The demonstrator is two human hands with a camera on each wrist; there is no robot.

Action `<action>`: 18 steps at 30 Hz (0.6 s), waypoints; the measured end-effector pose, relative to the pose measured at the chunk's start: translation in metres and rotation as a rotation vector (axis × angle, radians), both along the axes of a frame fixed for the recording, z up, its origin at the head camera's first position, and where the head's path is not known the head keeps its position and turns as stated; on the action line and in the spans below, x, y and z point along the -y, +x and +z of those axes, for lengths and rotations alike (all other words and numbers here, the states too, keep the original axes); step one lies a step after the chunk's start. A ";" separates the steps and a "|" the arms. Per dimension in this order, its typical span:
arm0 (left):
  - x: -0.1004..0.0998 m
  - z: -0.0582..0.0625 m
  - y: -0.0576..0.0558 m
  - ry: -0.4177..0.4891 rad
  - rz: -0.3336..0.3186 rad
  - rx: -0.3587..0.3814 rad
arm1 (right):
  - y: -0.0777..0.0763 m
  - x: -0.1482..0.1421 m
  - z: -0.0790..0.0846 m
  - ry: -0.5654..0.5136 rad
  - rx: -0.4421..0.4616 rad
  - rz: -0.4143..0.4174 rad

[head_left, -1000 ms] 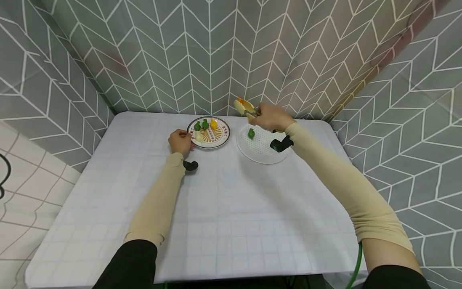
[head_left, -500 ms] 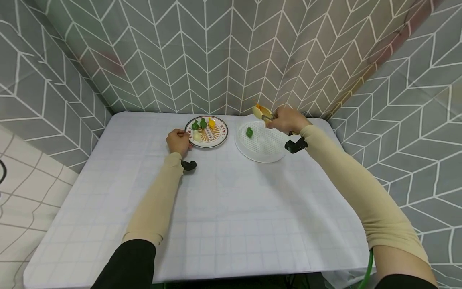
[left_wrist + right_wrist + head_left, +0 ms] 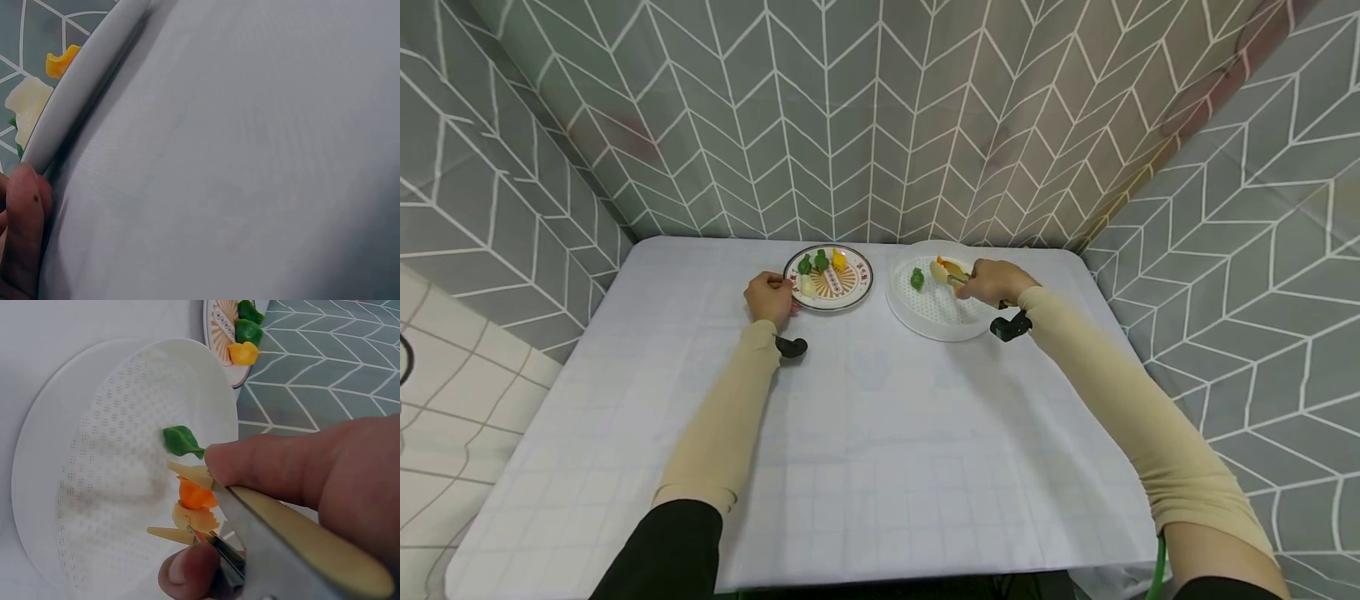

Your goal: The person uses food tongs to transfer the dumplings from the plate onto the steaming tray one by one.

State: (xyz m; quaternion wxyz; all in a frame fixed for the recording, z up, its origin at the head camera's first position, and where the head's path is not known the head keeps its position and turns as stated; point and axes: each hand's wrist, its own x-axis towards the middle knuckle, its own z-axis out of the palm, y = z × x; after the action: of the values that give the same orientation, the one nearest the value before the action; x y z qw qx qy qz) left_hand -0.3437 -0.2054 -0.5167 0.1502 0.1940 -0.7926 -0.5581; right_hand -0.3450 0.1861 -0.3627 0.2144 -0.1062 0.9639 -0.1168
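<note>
In the head view, my left hand [image 3: 770,296] pinches the near-left rim of a patterned plate [image 3: 850,298]; the left wrist view shows its thumb [image 3: 25,212] at the plate's edge. My right hand [image 3: 996,282] grips metal tongs [image 3: 275,540] with cream tips and handle. Between the spread tips lies an orange and tan dumpling-like piece [image 3: 197,495], low over a white perforated steamer tray [image 3: 44,444]. A green dumpling [image 3: 181,440] sits on that tray, close to the upper tip.
On the plate are green dumplings [image 3: 821,261], a yellow one [image 3: 839,262] and a whitish one [image 3: 807,286]. Both dishes stand near the back edge of the white-covered table [image 3: 850,467], with a grey patterned wall covering [image 3: 850,125] behind.
My right hand has moved right, then down, bringing the tongs and the orange piece from above the table's back edge to low over the tray. The left hand stays at the plate.
</note>
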 end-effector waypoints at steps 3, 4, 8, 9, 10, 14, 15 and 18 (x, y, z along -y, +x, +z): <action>-0.001 -0.001 -0.001 0.010 0.002 0.004 | 0.000 0.000 -0.005 0.003 0.017 0.005; -0.001 -0.002 -0.001 0.013 0.002 0.005 | 0.000 0.000 -0.007 0.002 0.024 0.005; -0.002 -0.002 -0.001 0.014 0.007 0.005 | 0.001 0.000 -0.012 0.012 0.049 0.008; -0.003 -0.002 -0.001 0.017 0.009 0.005 | 0.001 0.000 -0.012 0.015 0.056 0.009; -0.003 -0.001 0.000 0.019 0.009 0.004 | 0.002 0.000 -0.013 0.020 0.062 0.009; -0.003 0.001 0.002 0.022 0.009 0.002 | 0.003 0.003 -0.011 0.040 0.068 0.009; -0.003 0.001 0.002 0.022 0.008 0.002 | 0.004 0.003 -0.011 0.047 0.066 0.010; -0.003 0.000 0.002 0.014 0.009 0.007 | 0.003 0.005 -0.010 0.066 0.057 0.022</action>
State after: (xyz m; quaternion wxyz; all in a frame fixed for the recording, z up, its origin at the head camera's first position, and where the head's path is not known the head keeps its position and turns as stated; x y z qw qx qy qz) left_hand -0.3415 -0.2026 -0.5164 0.1482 0.2006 -0.7883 -0.5624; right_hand -0.3422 0.1811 -0.3728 0.2465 -0.1064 0.9595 -0.0853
